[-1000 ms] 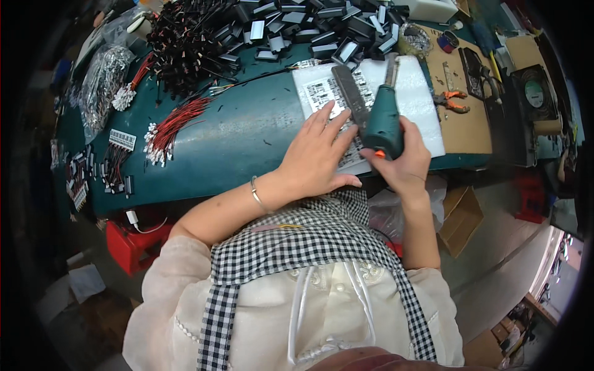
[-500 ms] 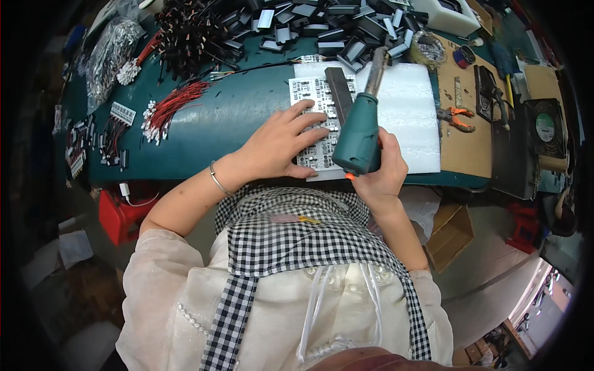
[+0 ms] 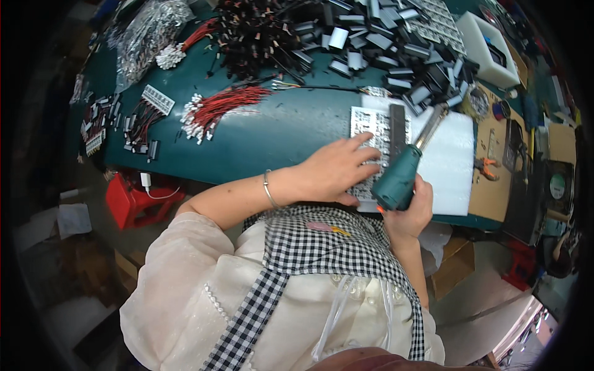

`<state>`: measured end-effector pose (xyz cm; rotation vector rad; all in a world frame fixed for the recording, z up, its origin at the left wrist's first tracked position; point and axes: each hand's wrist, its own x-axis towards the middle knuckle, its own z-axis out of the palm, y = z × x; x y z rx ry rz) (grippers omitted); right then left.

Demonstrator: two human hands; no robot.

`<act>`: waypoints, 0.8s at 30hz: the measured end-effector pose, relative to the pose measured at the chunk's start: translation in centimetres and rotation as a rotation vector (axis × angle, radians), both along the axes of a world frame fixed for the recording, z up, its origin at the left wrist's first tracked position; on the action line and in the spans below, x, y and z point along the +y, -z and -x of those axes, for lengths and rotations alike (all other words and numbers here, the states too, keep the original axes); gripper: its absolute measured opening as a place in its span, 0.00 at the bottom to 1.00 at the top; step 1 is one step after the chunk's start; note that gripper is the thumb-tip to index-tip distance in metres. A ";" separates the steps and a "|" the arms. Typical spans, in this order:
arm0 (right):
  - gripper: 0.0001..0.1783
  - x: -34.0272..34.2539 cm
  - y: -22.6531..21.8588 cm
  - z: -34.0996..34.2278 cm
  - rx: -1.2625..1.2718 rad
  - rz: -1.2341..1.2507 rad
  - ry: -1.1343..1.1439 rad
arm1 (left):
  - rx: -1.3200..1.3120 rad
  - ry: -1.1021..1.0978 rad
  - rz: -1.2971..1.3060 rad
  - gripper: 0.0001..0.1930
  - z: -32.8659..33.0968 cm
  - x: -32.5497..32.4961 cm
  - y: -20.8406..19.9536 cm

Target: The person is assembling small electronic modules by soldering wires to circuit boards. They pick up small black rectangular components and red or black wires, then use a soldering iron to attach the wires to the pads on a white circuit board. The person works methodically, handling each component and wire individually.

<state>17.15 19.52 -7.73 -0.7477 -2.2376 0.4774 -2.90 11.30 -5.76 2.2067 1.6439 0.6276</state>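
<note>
Our right hand [image 3: 411, 213] wraps firmly round the green heat gun [image 3: 398, 176], whose barrel leans further right than a second ago, toward the white foam sheet [image 3: 448, 164]. Our left hand [image 3: 337, 167] spreads loosely, gripping nothing, over the near-left part of the circuit-board panel [image 3: 365, 120], left of the dark bar [image 3: 397, 120]. We judge the nozzle is aimed clear of the panel.
</note>
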 end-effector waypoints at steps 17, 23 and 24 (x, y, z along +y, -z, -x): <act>0.14 -0.9 -4.6 1.1 0.206 0.260 0.120 | 0.271 -0.632 -0.685 0.10 19.8 3.2 -6.6; 0.32 -1.3 -4.6 1.3 0.501 0.665 0.001 | -0.992 -0.598 -0.596 0.05 12.2 -2.2 -8.0; 0.34 -1.3 -4.6 1.6 0.578 0.714 -0.042 | -1.123 -0.583 -0.415 0.05 11.0 -3.0 -7.3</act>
